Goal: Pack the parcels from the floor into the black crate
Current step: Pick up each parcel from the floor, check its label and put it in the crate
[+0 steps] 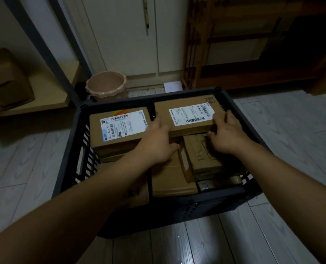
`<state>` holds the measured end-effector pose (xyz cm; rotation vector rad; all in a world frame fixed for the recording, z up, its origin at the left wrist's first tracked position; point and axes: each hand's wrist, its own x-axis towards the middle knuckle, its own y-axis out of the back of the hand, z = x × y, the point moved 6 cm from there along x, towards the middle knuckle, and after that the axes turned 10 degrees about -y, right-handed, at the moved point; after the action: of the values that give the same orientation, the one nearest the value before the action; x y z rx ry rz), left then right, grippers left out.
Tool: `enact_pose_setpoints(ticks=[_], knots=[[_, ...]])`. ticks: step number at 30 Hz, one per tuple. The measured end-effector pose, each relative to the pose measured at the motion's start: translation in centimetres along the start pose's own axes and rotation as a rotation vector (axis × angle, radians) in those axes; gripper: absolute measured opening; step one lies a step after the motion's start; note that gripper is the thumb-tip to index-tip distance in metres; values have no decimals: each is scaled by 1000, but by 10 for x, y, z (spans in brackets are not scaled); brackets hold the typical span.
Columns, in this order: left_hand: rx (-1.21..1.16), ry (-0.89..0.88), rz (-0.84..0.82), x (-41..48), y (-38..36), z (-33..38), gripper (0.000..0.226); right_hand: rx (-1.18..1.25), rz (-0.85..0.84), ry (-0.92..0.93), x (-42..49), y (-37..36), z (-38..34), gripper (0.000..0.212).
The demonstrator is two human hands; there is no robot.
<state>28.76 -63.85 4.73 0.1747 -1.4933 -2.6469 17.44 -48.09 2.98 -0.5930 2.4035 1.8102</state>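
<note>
1. Black slatted plastic crate (69,159): nearly full of cardboard parcels (120,143).
2. Left hand (158,141) and right hand (227,134): fingers clasp white-labelled cardboard parcel (188,103) at crate's far right.
3. None visible on floor (282,134); packing judged nearly complete.

- Your left hand (158,143): the fingertips slip out of sight beside the right-hand parcel (188,126).
- Your left forearm (82,197) covers the parcels at the lower left of the crate (206,202).
- Fine print on the white labels (124,124): too small to read.
- Cardboard box (6,80), left edge of frame: cut off and blurred.
</note>
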Motion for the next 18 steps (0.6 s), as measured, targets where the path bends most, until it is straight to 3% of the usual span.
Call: enact_pose_setpoints(ticks=[2,4,8,18], knots=[[-142,33,124,-10,-3,6,65,-12,3,-37,-6,4,12,77],[-293,78,12,-14,-23,16,67,-91,-36,-89,-14,7,24,74],[-356,180,-256,-7,-61,24,87,-174,-112,-124,-26,-2,33,76],[-701,345,-276,-19,-66,18,91,-231,-211,-158,-45,-3,32,88]])
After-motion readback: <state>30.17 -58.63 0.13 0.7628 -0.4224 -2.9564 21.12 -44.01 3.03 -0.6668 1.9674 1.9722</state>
